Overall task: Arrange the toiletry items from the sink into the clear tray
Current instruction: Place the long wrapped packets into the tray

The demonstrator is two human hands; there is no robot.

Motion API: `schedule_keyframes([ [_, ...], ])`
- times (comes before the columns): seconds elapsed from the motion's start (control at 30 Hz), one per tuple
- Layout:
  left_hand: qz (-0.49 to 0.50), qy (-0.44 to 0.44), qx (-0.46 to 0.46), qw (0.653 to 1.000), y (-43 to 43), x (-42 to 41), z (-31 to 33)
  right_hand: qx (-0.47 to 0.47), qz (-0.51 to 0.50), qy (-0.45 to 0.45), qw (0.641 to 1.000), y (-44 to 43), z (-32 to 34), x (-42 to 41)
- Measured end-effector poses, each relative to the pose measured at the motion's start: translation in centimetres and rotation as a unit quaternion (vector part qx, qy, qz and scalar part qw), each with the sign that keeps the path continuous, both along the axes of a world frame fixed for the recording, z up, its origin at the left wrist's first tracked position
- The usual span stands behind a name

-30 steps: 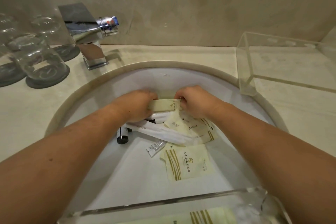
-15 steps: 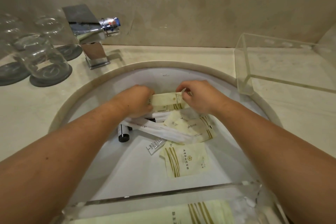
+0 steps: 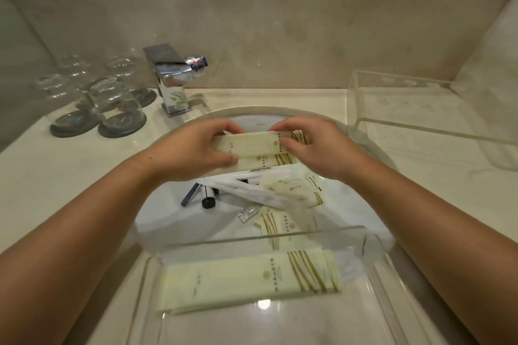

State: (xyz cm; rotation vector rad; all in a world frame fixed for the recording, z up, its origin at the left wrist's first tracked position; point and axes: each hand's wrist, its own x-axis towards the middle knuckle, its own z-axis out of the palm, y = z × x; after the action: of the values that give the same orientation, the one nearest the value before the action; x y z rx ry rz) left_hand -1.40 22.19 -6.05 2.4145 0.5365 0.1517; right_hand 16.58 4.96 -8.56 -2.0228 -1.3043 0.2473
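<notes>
Above the white sink (image 3: 173,221) both my hands hold long cream packets (image 3: 258,145) with gold stripes, stacked one over the other. My left hand (image 3: 196,148) grips their left end and my right hand (image 3: 316,145) grips the right end. Below them in the basin lie several more toiletry items (image 3: 283,193): cream sachets, a white wrapped piece, a small black-capped tube (image 3: 208,199) and a dark blue stick. The clear tray (image 3: 145,288) stands nearest me over the sink's front edge. A long cream packet (image 3: 246,277) lies flat inside it.
A chrome faucet (image 3: 171,84) stands behind the sink at the left. Upturned drinking glasses (image 3: 112,103) on dark coasters sit at the far left. A second clear acrylic box (image 3: 420,109) rests on the counter at the right. The wall and mirror edge run behind.
Both hands have lifted the cream packets up out of the basin pile. The view has tilted, so the near tray and its packet now show fully.
</notes>
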Motion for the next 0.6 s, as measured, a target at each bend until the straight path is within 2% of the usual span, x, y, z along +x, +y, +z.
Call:
schedule_keyframes([
  [0.33,-0.036,-0.049,-0.110,0.992,-4.6,-6.2,3.7,-0.003,0.024,0.023,0.999,-6.0,4.3,-5.8],
  [0.43,-0.047,-0.048,-0.090,0.994,-6.0,-7.8,3.9,-0.012,0.025,0.018,0.999,-7.6,4.7,-7.1],
  [0.6,-0.065,-0.040,0.013,0.997,-7.9,-10.2,3.5,-0.027,0.038,0.020,0.999,-9.9,4.4,-9.3],
])
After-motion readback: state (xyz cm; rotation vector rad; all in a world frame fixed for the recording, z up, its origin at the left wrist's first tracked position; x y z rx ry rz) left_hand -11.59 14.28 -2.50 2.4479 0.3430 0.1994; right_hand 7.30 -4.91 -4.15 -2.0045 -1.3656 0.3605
